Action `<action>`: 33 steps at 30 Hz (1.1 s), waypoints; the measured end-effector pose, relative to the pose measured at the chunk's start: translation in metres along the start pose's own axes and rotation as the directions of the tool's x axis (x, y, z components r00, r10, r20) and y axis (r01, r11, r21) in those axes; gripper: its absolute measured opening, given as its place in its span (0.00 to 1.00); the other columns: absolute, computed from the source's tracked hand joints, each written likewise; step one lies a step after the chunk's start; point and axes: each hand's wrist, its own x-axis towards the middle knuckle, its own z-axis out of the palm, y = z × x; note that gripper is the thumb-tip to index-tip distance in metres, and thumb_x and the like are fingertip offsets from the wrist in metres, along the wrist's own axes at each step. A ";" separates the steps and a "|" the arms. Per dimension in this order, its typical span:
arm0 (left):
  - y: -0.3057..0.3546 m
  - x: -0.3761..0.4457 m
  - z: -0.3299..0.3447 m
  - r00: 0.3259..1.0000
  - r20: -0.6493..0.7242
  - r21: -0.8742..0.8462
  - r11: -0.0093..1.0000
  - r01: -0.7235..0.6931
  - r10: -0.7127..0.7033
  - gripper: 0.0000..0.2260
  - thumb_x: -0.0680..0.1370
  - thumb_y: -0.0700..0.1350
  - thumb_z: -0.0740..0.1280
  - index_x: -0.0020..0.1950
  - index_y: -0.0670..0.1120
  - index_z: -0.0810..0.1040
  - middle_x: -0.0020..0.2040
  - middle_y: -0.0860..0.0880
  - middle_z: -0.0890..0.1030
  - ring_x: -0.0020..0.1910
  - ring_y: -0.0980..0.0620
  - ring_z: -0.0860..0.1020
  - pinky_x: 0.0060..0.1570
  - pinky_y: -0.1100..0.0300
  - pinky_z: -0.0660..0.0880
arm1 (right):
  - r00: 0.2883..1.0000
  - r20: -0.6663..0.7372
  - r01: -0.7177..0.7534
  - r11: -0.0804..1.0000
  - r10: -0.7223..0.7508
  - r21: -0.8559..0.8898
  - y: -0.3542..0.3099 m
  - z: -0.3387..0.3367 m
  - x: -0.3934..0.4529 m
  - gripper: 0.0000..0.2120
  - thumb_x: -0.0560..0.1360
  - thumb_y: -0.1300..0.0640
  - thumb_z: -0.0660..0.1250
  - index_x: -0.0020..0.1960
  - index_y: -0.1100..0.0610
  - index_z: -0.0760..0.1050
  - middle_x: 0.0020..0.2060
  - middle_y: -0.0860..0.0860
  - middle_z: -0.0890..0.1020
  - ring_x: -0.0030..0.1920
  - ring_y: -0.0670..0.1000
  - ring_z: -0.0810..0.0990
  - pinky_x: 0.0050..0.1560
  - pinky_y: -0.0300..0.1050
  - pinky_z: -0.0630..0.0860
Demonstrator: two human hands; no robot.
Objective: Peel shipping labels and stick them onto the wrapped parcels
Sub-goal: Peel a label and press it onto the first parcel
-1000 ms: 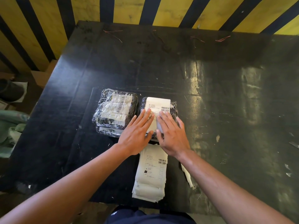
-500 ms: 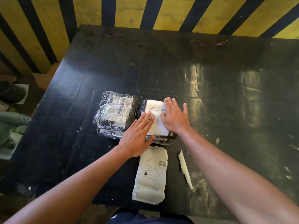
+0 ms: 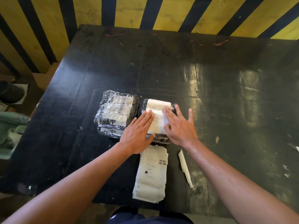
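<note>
Head view: two hands flat on a labelled parcel

Head view, single frame, looking down on a black table [image 3: 210, 81].

Item 1. Right-hand parcel [image 3: 174, 107], clear-wrapped over dark contents, near the table's middle. A white shipping label [image 3: 157, 105] lies on its top face, printed lines and part of a barcode showing.

Item 2. Left hand [image 3: 137, 135], palm down, fingers straight and together, fingertips [image 3: 149, 113] resting on the label's left part, thumb at the parcel's near edge. Flat and gripping nothing.

Item 3. Right hand [image 3: 179, 125], palm down, fingers spread, lying over the label's right part and the parcel's right edge. Likewise flat, nothing held.

Item 4. Left-hand parcel [image 3: 116, 113], same clear wrap, just beside the first. Barcoded labels show under the film. No hand touches it.

Item 5. Stack of label sheets [image 3: 152, 172], white, loosely fanned, on the table's near edge directly below the hands; the top sheet bears a barcode and a small black square.

Item 6. Narrow white paper strip [image 3: 185, 168], lying slantwise just right of the stack.

Item 7. Yellow-and-black striped wall [image 3: 129, 12] behind the table.
</note>
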 end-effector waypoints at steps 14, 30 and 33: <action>0.002 -0.004 -0.004 0.999 0.051 0.069 0.998 -0.004 0.001 0.43 0.82 0.61 0.60 0.85 0.49 0.35 0.84 0.51 0.33 0.83 0.53 0.34 0.84 0.47 0.47 | 0.997 -0.051 0.065 0.998 -0.066 -0.010 -0.011 0.019 -0.044 0.31 0.83 0.44 0.47 0.85 0.50 0.53 0.84 0.45 0.52 0.85 0.52 0.46 0.80 0.72 0.41; 0.002 -0.001 0.002 0.999 0.038 0.091 0.996 -0.007 0.004 0.46 0.81 0.61 0.63 0.85 0.47 0.34 0.84 0.49 0.32 0.83 0.50 0.34 0.84 0.45 0.47 | 0.992 -0.052 0.116 0.992 -0.118 -0.040 -0.010 0.040 -0.083 0.39 0.82 0.44 0.56 0.86 0.55 0.44 0.86 0.51 0.45 0.85 0.53 0.40 0.81 0.71 0.44; 0.011 -0.001 0.007 0.999 0.048 0.106 0.994 0.016 -0.021 0.49 0.80 0.63 0.63 0.84 0.45 0.32 0.84 0.46 0.30 0.83 0.46 0.32 0.83 0.42 0.42 | 0.991 -0.093 0.095 0.995 -0.093 0.022 -0.006 0.032 -0.075 0.37 0.82 0.46 0.56 0.86 0.55 0.46 0.85 0.51 0.46 0.85 0.52 0.41 0.82 0.67 0.43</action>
